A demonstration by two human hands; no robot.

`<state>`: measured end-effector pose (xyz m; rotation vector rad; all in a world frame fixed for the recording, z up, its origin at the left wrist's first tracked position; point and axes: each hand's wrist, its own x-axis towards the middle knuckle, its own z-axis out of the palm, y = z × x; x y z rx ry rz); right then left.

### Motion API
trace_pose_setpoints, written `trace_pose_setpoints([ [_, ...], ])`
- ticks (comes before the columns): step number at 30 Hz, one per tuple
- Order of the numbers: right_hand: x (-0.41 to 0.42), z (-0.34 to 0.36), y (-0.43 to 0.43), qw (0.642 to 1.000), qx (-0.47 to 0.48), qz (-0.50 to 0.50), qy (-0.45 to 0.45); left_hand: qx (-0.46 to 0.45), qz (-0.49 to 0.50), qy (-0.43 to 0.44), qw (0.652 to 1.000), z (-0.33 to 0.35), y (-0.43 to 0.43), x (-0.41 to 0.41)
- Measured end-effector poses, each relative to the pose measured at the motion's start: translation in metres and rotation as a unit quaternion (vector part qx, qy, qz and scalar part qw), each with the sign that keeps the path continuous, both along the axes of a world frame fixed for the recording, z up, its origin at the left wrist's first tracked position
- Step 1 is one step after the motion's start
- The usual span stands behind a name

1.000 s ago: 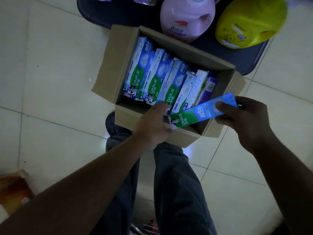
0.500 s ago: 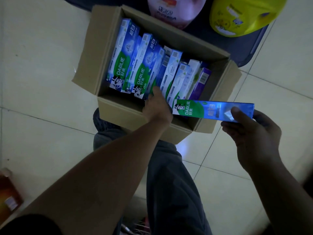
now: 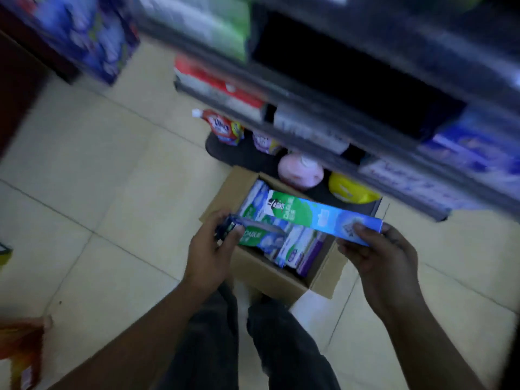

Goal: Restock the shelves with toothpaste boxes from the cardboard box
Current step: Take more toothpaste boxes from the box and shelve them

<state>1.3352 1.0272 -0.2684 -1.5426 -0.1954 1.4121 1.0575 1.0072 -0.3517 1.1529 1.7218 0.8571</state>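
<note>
An open cardboard box (image 3: 270, 274) stands on the tiled floor between my feet and the shelving, with several blue-and-green toothpaste boxes (image 3: 292, 246) upright inside. My right hand (image 3: 377, 249) grips one toothpaste box (image 3: 318, 215) by its blue end and holds it level above the carton. My left hand (image 3: 211, 249) grips the end of a second toothpaste box (image 3: 259, 235) that is lifted out over the carton's left side. The shelves (image 3: 365, 128) rise blurred at the upper right, with a dark gap in one tier.
A pink jug (image 3: 299, 170) and a yellow jug (image 3: 351, 192) sit on the low dark base behind the carton, with a red pouch (image 3: 222, 126) further left. Blue packs (image 3: 92, 38) stand at the top left. An orange packet (image 3: 19, 350) lies at the lower left.
My head has lifted, so the shelves came into view. My left hand took a second toothpaste box out of the carton. My right hand has raised its box.
</note>
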Motion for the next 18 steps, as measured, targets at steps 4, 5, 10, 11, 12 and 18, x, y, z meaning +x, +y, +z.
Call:
trace_pose_setpoints([
  [4, -0.019, 0.106, 0.021, 0.993, 0.102, 0.047, 0.018, 0.056, 0.105, -0.114, 0.986, 0.114, 0.016, -0.018],
  [5, -0.023, 0.131, 0.025, 0.989, 0.132, 0.055, 0.023, 0.068, 0.126, -0.130, 0.981, 0.140, 0.022, -0.021],
  [10, -0.031, 0.238, 0.032, 0.969, 0.231, 0.081, 0.025, 0.107, 0.203, -0.197, 0.953, 0.258, 0.058, -0.024],
  [11, -0.030, 0.254, 0.033, 0.965, 0.248, 0.082, 0.016, 0.119, 0.218, -0.198, 0.948, 0.278, 0.065, -0.021],
  [12, -0.030, 0.268, 0.034, 0.961, 0.264, 0.082, 0.008, 0.133, 0.229, -0.195, 0.944, 0.298, 0.072, -0.019],
  [18, -0.025, 0.322, 0.043, 0.935, 0.346, 0.081, -0.010, 0.207, 0.244, -0.173, 0.932, 0.386, 0.108, -0.010],
])
